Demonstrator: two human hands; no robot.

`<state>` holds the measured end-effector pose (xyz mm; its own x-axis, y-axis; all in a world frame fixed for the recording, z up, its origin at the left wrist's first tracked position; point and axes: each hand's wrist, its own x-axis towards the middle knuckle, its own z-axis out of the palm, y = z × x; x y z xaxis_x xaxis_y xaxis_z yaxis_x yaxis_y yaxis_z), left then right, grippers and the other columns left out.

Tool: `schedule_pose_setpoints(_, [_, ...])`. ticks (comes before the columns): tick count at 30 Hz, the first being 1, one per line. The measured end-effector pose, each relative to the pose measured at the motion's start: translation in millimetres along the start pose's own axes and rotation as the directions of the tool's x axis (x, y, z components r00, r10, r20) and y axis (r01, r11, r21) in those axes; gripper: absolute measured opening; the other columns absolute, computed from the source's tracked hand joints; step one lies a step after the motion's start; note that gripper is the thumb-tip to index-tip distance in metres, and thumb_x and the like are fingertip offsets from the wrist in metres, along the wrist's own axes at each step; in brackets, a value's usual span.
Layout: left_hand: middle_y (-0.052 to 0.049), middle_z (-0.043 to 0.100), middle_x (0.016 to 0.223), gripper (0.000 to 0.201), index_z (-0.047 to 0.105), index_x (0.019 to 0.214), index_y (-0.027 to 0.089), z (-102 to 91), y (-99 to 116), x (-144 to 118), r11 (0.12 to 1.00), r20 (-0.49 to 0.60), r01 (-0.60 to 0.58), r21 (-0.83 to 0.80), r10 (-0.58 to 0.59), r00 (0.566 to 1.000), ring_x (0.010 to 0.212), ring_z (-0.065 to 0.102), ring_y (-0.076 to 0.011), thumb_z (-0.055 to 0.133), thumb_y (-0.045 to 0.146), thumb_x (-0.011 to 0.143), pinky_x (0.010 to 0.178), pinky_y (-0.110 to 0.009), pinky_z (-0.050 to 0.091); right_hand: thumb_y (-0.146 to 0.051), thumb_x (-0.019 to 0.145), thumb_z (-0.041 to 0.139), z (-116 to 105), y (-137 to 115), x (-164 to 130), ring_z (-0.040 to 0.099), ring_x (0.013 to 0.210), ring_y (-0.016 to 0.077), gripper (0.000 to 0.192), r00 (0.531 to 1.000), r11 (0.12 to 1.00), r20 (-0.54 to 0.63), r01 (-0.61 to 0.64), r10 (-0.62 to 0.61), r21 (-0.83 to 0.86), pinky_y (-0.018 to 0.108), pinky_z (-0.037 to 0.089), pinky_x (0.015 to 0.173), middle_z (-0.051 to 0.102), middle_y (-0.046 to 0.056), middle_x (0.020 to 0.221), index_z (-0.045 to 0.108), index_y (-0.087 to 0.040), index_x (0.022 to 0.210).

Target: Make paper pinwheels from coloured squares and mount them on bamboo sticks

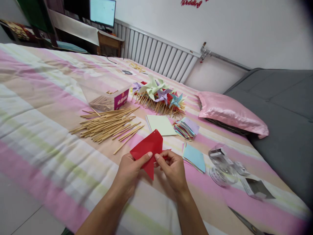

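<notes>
Two bare forearms reach up from the bottom of the view, and the left hand [130,169] and right hand [172,168] meet over a folded red paper [148,148], each pinching it between thumb and fingers, thumbs nearly touching at the middle fold. The paper is held just above a striped pink, cream and green bedspread [44,107], in a bare patch near the bed's front edge, where floor shows at lower left. Just to the right of the right hand lies a blue paper square [195,157] on a thin stack, and beyond it a light green square [160,124] beside a fanned pile of mixed coloured squares [186,128]. Left of the hands is a loose heap of wooden sticks [107,124], one stick lying apart closer to the red paper. Behind the heap stands a clear plastic box [105,93] with more sticks inside; its purple label carries writing too small to read. A row of finished paper pinwheels [158,94] on sticks lies behind that. A pink pillow [231,114] sits at the right edge against a grey sofa [286,107]. Clear tape rolls [221,163] and scissors [244,222] lie at lower right. Red lettering on the wall [192,3] is cut off, reading roughly "Wedding".
</notes>
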<state>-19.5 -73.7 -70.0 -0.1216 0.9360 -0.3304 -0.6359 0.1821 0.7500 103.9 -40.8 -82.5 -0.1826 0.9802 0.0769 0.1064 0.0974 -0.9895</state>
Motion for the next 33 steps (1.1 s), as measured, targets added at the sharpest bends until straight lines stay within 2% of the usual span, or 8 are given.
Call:
schedule_pose_setpoints(3, [-0.008, 0.071, 0.071, 0.025, 0.071, 0.078, 0.010, 0.5, -0.2, 0.7, 1.000, 0.008, -0.005, -0.007, 0.005, 1.000, 0.065, 0.063, -0.0161, 0.078, 0.027, 0.061, 0.067, -0.027, 0.050, -0.034, 0.076, 0.066, 0.4, -0.6, 0.2, 0.064, 0.055, 0.0140, 0.020, 1.000, 1.000, -0.008, 0.002, -0.002, -0.012, 0.023, 0.048, 0.054, 0.063, 0.001, 0.056, 0.060, -0.016, 0.067])
schedule_pose_setpoints(7, [-0.006, 0.068, 0.063, 0.021, 0.069, 0.068, 0.010, -0.2, -0.1, 1.1, 1.000, -0.012, 0.000, 0.019, 0.000, 1.000, 0.058, 0.060, -0.0138, 0.078, 0.027, 0.061, 0.060, -0.024, 0.048, -0.035, 0.075, 0.067, 0.7, -2.0, 0.2, 0.063, 0.054, 0.0148, 0.022, 1.000, 1.000, -0.017, 0.002, -0.003, -0.019, 0.024, 0.049, 0.055, 0.064, 0.001, 0.056, 0.060, -0.016, 0.065])
schedule_pose_setpoints(11, [-0.006, 0.068, 0.063, 0.021, 0.068, 0.069, 0.010, -1.3, 0.0, 0.5, 0.999, -0.015, 0.003, 0.034, -0.002, 1.000, 0.060, 0.061, -0.0153, 0.077, 0.028, 0.062, 0.060, -0.025, 0.047, -0.035, 0.075, 0.067, 0.8, -2.3, -0.7, 0.064, 0.055, 0.0158, 0.022, 1.000, 1.000, -0.013, 0.010, -0.010, -0.020, 0.025, 0.050, 0.056, 0.063, 0.001, 0.056, 0.059, -0.017, 0.065])
schedule_pose_setpoints(16, [-0.004, 0.067, 0.063, 0.021, 0.067, 0.069, 0.011, -3.4, -2.2, 2.4, 0.999, -0.079, -0.019, 0.047, 0.023, 0.997, 0.058, 0.060, -0.0148, 0.076, 0.029, 0.063, 0.057, -0.025, 0.047, -0.035, 0.074, 0.068, 2.2, -0.7, -2.0, 0.065, 0.058, 0.0158, 0.023, 0.999, 0.999, -0.004, 0.036, -0.036, -0.007, 0.025, 0.050, 0.057, 0.062, 0.000, 0.062, 0.056, -0.018, 0.067])
schedule_pose_setpoints(20, [-0.005, 0.070, 0.067, 0.020, 0.068, 0.070, 0.012, -3.8, -3.4, 3.9, 0.999, -0.106, -0.024, 0.041, 0.029, 0.994, 0.059, 0.061, -0.0150, 0.076, 0.029, 0.062, 0.058, -0.024, 0.047, -0.033, 0.072, 0.072, 3.0, -0.6, -1.4, 0.065, 0.061, 0.0147, 0.031, 0.997, 0.991, -0.068, 0.052, -0.044, 0.122, 0.024, 0.050, 0.058, 0.063, -0.002, 0.068, 0.046, -0.022, 0.082])
schedule_pose_setpoints(23, [-0.008, 0.072, 0.073, 0.025, 0.071, 0.079, 0.011, -2.9, -3.3, 3.2, 0.999, -0.081, -0.025, 0.039, 0.028, 0.996, 0.064, 0.064, -0.0178, 0.076, 0.030, 0.063, 0.063, -0.026, 0.050, -0.032, 0.069, 0.074, 3.2, -1.1, -0.6, 0.065, 0.063, 0.0142, 0.051, 0.995, 0.980, -0.103, 0.028, -0.007, 0.199, 0.024, 0.051, 0.058, 0.066, -0.001, 0.078, 0.041, -0.024, 0.106])
schedule_pose_setpoints(26, [-0.010, 0.073, 0.076, 0.031, 0.072, 0.087, 0.010, -1.9, -3.5, 1.8, 0.998, -0.036, -0.021, 0.053, 0.023, 0.999, 0.067, 0.066, -0.0196, 0.074, 0.031, 0.065, 0.068, -0.029, 0.051, -0.031, 0.068, 0.075, 4.2, -0.8, -0.5, 0.065, 0.069, 0.0161, 0.068, 0.996, 0.968, -0.079, -0.012, 0.033, 0.252, 0.028, 0.052, 0.064, 0.066, 0.001, 0.080, 0.035, -0.022, 0.122])
schedule_pose_setpoints(33, [-0.009, 0.073, 0.077, 0.029, 0.072, 0.088, 0.011, 0.1, -5.0, -0.1, 0.996, -0.039, -0.003, 0.093, 0.007, 0.999, 0.063, 0.065, -0.0184, 0.074, 0.029, 0.065, 0.060, -0.026, 0.048, -0.028, 0.067, 0.075, 6.6, -2.9, -1.9, 0.066, 0.068, 0.0172, 0.065, 0.992, 0.924, -0.052, -0.089, 0.116, 0.371, 0.030, 0.053, 0.067, 0.067, -0.001, 0.074, 0.040, -0.022, 0.122])
